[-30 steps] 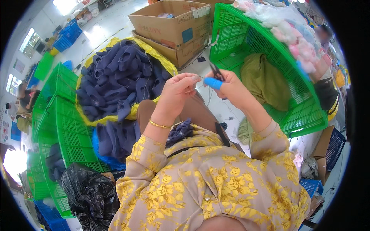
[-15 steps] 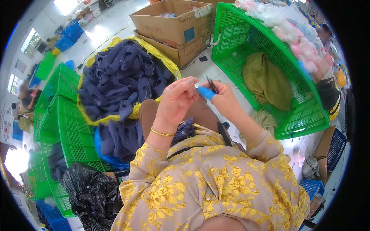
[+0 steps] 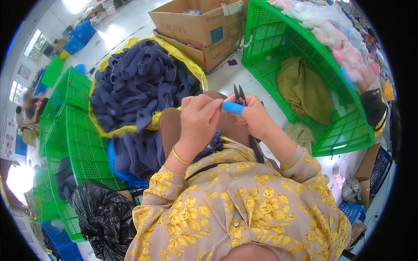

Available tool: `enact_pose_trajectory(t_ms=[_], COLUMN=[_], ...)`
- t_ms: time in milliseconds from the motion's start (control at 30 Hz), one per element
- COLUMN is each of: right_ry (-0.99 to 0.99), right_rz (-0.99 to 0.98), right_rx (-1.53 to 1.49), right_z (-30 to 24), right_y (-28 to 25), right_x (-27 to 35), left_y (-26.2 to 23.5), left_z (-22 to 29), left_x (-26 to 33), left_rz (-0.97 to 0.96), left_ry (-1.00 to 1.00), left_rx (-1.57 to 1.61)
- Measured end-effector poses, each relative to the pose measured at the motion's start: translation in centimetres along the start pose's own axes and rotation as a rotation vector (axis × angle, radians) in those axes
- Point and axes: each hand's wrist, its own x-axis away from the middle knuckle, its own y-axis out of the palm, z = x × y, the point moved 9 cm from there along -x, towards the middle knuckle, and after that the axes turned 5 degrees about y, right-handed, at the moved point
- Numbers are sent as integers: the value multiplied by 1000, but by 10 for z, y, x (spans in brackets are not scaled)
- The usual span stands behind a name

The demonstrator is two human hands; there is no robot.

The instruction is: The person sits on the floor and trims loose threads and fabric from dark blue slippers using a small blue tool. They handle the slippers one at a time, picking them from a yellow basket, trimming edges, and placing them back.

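A yellow sack (image 3: 191, 69) heaped with navy fabric pieces (image 3: 139, 82) lies just left of the grip, beyond the knee. Cardboard boxes (image 3: 200, 30) stand further ahead. Right of the grip, a large green crate (image 3: 305, 39) holds an olive cloth (image 3: 305, 89). Far left stand stacked green crates (image 3: 69, 126), with a black plastic bag (image 3: 102, 217) below them.
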Motion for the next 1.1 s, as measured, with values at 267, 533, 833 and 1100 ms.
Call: enact_pose_trajectory(t_ms=[267, 533, 833, 1100], right_ry=[8, -32, -107, -83], right_rz=[38, 63, 70, -9], right_rx=[203, 310, 389, 395], right_z=[12, 0, 2, 19], right_y=[4, 12, 4, 12], right_x=[-1, 6, 4, -11], left_y=[-16, -23, -19, -9], left_z=[15, 12, -1, -33], left_x=[5, 9, 16, 37], left_rz=[13, 43, -29, -172], left_ry=[153, 113, -36, -414], left_rx=[-209, -241, -227, 399])
